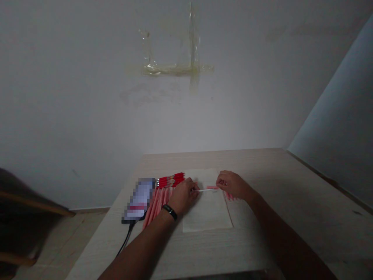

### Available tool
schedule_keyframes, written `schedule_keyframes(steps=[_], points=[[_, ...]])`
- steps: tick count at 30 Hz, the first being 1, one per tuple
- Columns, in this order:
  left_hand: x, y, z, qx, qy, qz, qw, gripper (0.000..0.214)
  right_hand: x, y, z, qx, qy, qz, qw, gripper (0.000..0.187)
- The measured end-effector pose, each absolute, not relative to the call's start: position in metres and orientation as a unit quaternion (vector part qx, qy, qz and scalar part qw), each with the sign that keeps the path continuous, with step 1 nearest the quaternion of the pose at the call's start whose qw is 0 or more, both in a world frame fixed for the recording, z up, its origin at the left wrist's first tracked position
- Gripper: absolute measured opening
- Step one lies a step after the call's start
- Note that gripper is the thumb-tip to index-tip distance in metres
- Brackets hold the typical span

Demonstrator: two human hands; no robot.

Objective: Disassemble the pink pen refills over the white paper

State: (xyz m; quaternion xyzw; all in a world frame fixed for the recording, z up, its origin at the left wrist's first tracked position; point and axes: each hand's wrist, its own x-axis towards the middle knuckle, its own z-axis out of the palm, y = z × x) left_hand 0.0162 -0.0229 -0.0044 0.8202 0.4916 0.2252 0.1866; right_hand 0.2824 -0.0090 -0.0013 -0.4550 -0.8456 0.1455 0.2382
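Above the sheet of paper [206, 214] on a pale wooden table [303, 202], a thin white stick [206, 190] is held level between the two hands. Its nearer end appears pinched in the narrowly closed left hand [183, 196], while the right hand [233, 184], also curled narrow, sits at the sheet's far right beside a pink strip [212, 187]; whether that strip is gripped cannot be told. More pink ends [230, 196] show beneath the right hand. Left of the sheet lie a fanned row of pink strips [157, 206] and red pieces [171, 180], then a pixelated phone [139, 199] with a black cable [126, 237]. A black wristband [170, 212] circles the left wrist. For work this fine, a light pinch is judged best — the stick kept level, the hands low over the sheet, and no strip bent.
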Motion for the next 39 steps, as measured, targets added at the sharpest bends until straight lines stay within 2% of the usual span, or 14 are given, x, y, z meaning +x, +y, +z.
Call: schedule_keyframes(steps=[4, 9, 18, 31, 39], points=[[0.015, -0.022, -0.007, 0.809, 0.505, 0.242, 0.179, 0.008, 0.282, -0.009, -0.013, -0.471, -0.827, 0.235, 0.199, 0.02], [0.015, -0.021, -0.008, 0.806, 0.516, 0.235, 0.172, 0.015, 0.28, -0.006, -0.016, -0.431, -0.867, 0.161, 0.192, 0.004], [0.013, -0.02, -0.011, 0.804, 0.523, 0.23, 0.167, 0.01, 0.277, -0.005, -0.022, -0.428, -0.873, 0.16, 0.173, 0.005], [0.013, -0.021, -0.008, 0.804, 0.525, 0.228, 0.163, 0.014, 0.279, -0.01, -0.008, -0.472, -0.838, 0.17, 0.214, 0.012], [0.013, -0.02, -0.009, 0.811, 0.517, 0.223, 0.157, 0.016, 0.273, -0.012, -0.007, -0.449, -0.856, 0.113, 0.23, 0.005]])
